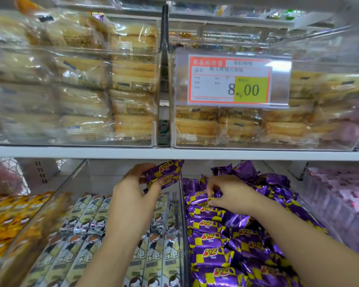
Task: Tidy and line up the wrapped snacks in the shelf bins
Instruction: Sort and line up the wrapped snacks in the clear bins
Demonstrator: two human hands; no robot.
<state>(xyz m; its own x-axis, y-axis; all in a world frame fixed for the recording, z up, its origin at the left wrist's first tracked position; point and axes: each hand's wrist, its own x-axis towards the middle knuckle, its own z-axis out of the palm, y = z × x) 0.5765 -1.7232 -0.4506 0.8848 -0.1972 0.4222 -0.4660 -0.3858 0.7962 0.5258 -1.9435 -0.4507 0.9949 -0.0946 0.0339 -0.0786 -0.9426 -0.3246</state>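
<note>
The purple bin [184,235] on the lower shelf holds a heap of purple-and-yellow packets [236,237], lying roughly in rows near me and jumbled towards the back. I judge them light, soft and crinkly, the foil slick, so they are best taken across the middle rather than by the crimped ends, and not squeezed. My left hand [131,195] grips a lifted packet [164,172], raised above the bin's left wall, beside the stick packs [85,220]. My right hand [230,193] is down in the heap, fingertips pinching one packet's edge [199,198].
</note>
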